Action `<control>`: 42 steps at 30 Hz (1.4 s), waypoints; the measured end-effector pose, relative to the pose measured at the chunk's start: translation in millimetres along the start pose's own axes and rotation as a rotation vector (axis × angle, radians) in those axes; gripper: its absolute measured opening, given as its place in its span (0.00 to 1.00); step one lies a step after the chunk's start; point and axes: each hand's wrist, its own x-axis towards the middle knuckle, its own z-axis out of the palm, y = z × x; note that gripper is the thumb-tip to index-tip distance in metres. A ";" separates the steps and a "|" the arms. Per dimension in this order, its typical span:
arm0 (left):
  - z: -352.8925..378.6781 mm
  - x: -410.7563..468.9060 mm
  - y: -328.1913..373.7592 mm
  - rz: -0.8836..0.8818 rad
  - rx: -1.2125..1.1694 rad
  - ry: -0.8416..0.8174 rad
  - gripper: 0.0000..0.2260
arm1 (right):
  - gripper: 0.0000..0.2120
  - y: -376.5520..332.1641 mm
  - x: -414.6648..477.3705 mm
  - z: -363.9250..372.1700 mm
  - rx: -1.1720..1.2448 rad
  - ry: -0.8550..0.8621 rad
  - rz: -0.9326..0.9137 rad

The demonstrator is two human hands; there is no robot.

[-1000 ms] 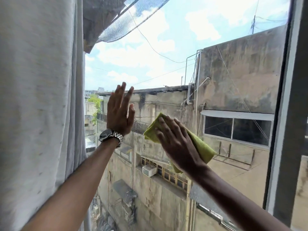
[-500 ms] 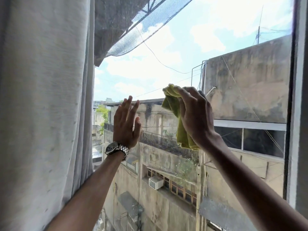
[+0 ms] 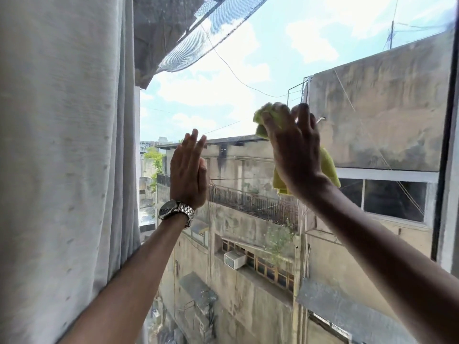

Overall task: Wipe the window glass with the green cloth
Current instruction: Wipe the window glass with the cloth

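The window glass (image 3: 236,83) fills the middle of the view, with sky and grey buildings behind it. My right hand (image 3: 295,150) presses the green cloth (image 3: 329,167) flat against the pane at centre right; bunched cloth shows above my fingers and a flap hangs below my palm. My left hand (image 3: 188,172), with a metal watch on the wrist, rests flat on the glass to the left of the cloth, fingers straight and close together, holding nothing.
A pale grey curtain (image 3: 64,157) hangs along the whole left side, next to my left forearm. The dark window frame (image 3: 444,145) runs down the right edge. Netting hangs outside at the top.
My right hand has carried the cloth up and to the right across the glass, from below centre to mid height. My left hand has stayed flat on the pane.
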 end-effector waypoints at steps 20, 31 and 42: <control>-4.5 -2.8 5.7 -0.036 -0.024 -0.018 0.24 | 0.22 -53.3 -146.3 -4.4 0.020 -0.188 -0.654; 0.5 -3.8 -3.1 0.011 -0.012 0.002 0.24 | 0.17 -79.2 -189.4 -5.5 0.109 -0.198 -0.534; -3.9 -2.6 4.2 0.017 0.008 -0.006 0.24 | 0.19 16.9 -123.8 -13.4 0.002 -0.269 -0.856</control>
